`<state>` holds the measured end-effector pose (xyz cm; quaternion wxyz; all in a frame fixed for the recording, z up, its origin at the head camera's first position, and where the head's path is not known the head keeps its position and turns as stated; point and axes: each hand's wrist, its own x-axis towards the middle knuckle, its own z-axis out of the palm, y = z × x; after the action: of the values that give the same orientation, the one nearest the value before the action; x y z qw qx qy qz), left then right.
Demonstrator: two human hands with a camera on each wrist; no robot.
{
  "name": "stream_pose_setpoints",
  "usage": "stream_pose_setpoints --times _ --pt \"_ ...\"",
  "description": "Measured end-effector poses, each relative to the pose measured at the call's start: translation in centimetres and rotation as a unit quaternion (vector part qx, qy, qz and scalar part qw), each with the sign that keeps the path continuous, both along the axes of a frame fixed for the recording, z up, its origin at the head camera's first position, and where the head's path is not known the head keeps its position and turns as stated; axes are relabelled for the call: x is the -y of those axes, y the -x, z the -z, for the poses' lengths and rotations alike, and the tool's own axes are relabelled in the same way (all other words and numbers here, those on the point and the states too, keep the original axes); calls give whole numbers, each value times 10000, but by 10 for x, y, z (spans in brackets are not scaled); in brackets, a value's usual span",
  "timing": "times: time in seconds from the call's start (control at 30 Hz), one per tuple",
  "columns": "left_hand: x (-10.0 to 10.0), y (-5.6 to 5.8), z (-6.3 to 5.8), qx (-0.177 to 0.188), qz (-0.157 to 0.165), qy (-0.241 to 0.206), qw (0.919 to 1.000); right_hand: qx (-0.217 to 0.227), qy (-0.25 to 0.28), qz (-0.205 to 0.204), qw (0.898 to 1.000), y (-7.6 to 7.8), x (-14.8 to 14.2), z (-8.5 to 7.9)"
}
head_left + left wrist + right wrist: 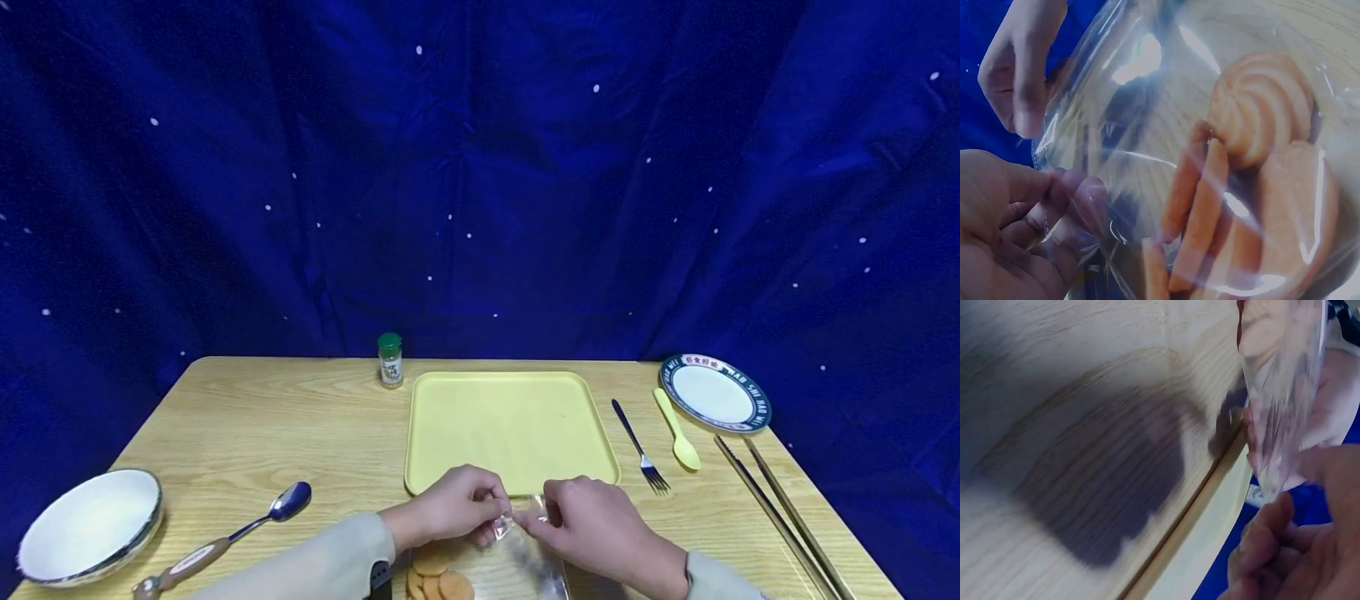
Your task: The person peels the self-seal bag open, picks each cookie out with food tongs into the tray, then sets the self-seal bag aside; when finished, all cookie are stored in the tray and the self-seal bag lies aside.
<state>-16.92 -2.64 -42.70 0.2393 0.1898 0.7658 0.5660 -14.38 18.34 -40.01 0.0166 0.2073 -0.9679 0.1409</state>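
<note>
A clear plastic bag (1129,119) of round, ridged orange-brown biscuits (1263,106) lies in front of the person, at the near side of the table. The left hand (461,507) pinches the bag's upper edge between thumb and fingers; its fingertips (1088,190) show through the film. Just to the right, the right hand (596,525) has thumb and bent forefinger at the same edge, pinching the film. In the right wrist view the gathered bag tip meets the right hand's fingers (1272,519). The biscuits sit low in the bag, away from both hands.
Beyond the hands lies a yellow tray (510,429), with a green-capped shaker (390,361) at its left. A white bowl (92,527) and a spoon (225,542) stand left. Rightward are a fork (640,447), yellow spoon (677,429), rimmed plate (712,392) and metal tongs (783,517).
</note>
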Motion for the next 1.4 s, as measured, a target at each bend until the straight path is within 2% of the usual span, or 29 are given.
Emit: stream_pose_setpoints --times 0.07,0.17,0.5,0.7,0.9,1.13,1.4 --pt "0 0 1 -164 -23 72 9998 -26 -311 114 9994 -2 4 -1" --pt "1 1 3 -323 -56 111 9994 53 -434 176 9989 -2 5 -2" --pt "3 1 3 20 -1 -233 9997 86 -353 314 9988 6 8 0" --pt "2 1 5 -94 45 -216 9997 153 -395 368 9984 9 11 1" --pt "1 1 5 -151 93 -234 9996 179 -149 -180 9996 11 10 -3" --pt "3 2 5 -42 65 -256 9996 634 261 -689 9953 16 3 -8" --pt "4 5 9 -71 64 -225 9997 351 842 -1248 9880 22 -2 -8"
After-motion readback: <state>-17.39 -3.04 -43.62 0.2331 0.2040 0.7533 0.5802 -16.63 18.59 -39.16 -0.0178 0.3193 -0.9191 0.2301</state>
